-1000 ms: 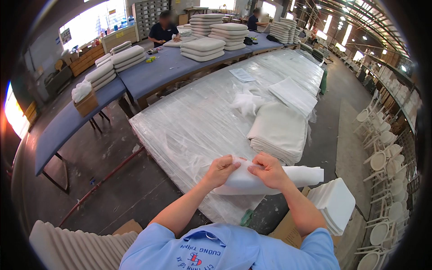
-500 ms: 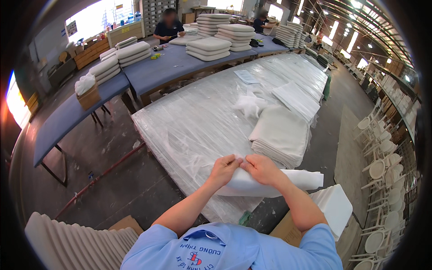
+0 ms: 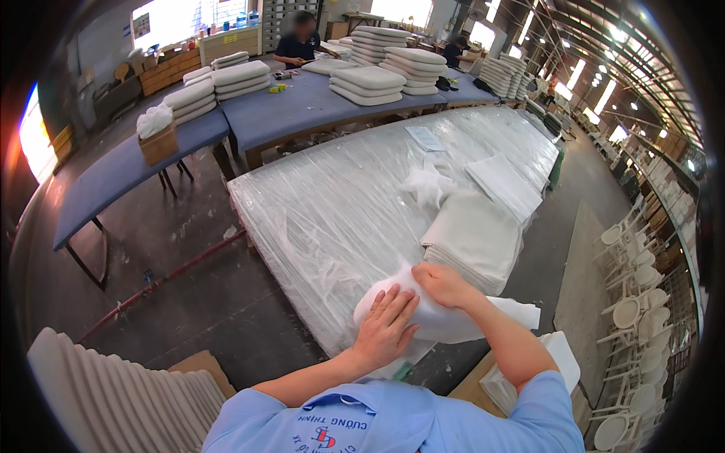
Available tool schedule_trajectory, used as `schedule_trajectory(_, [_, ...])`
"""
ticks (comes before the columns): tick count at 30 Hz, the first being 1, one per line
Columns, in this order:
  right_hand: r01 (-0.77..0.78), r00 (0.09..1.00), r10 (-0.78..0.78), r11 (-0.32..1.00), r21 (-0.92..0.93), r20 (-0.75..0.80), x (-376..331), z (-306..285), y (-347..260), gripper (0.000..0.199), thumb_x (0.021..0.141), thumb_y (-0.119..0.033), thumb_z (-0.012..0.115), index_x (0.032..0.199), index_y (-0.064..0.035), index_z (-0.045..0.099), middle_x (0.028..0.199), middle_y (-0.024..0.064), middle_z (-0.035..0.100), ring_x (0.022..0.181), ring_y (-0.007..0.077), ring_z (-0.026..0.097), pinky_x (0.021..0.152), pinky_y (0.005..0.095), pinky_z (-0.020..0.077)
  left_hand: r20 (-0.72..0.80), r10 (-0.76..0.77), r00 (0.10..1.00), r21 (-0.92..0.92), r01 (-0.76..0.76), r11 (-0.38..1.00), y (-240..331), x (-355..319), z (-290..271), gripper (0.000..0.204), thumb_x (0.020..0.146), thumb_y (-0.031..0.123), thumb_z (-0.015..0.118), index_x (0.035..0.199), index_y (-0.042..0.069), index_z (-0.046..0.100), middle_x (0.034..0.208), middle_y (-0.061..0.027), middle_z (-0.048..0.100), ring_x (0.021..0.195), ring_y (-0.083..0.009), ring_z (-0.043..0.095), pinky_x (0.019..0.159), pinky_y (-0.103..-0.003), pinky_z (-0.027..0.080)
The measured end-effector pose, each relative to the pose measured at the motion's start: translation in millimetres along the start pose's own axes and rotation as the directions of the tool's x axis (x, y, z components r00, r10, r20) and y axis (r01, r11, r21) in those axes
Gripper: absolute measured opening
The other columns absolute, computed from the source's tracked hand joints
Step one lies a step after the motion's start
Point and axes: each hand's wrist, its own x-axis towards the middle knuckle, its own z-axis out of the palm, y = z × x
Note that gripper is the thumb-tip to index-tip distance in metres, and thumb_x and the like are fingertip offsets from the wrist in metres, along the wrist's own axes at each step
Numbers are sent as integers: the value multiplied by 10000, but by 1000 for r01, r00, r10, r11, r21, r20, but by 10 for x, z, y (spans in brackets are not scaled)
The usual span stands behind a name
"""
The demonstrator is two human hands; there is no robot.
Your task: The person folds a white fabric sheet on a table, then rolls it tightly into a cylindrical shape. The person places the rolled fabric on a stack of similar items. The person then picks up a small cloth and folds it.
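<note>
In front of me a piece of soft white wadding (image 3: 444,323) lies bulged and folded over the near end of the plastic-wrapped table. My left hand (image 3: 387,325) rests flat on its left part, fingers stretched out and slightly apart. Just to the right, my right hand (image 3: 442,284) is closed, pinching the wadding's upper edge. What lies inside the fold is hidden. Beyond my right hand is a stack of off-white cloth pieces (image 3: 477,232), and past it a crumpled white scrap (image 3: 427,186) and flat white sheets (image 3: 504,185).
Clear plastic film covers the long table (image 3: 325,196). Grey-white cushions (image 3: 121,385) are stacked at my lower left, white pads (image 3: 563,359) at my lower right. Blue tables (image 3: 291,109) hold cushion piles (image 3: 368,84), with a person (image 3: 298,47) behind. White stools (image 3: 627,313) line the right.
My left hand has let go of its pinch beside the right hand and moved down, flattening onto the wadding. My right hand keeps its pinch. The view has shifted slightly.
</note>
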Motion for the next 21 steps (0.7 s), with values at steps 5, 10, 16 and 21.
schedule_trajectory(5, [-42,921,153,954,-298,360,251,-167,-175,755,1054,-625,397,1212,63,665,1154,308,700,1100,451,669,952,471,499,-7,18,1000,39,-18,999,35,11,13,560,908,227,743,1414,29,610,1481,-157,558,1439,-381,473,1201,-518,350])
schedule_trajectory(10, [-152,830,309,926,-345,465,432,-163,-200,745,1027,-633,476,1258,41,692,1176,252,714,1073,348,675,909,428,507,-18,28,999,44,-27,999,32,36,10,550,896,234,753,1389,23,630,1461,-156,575,1421,-380,494,1196,-516,358])
schedule_trajectory(16, [-345,704,339,931,-116,624,482,-142,-145,482,1030,-447,533,1126,-11,715,986,142,714,924,267,657,783,452,518,-16,67,998,56,-66,996,29,79,29,553,891,244,758,1379,16,632,1475,-151,572,1411,-379,503,1194,-516,359])
schedule_trajectory(21, [-301,603,247,951,-71,759,562,-15,241,209,951,-282,599,893,-98,678,825,62,642,710,186,575,584,393,474,12,160,987,63,-160,985,98,191,131,529,890,246,760,1345,0,652,1448,-159,601,1386,-369,533,1177,-509,379])
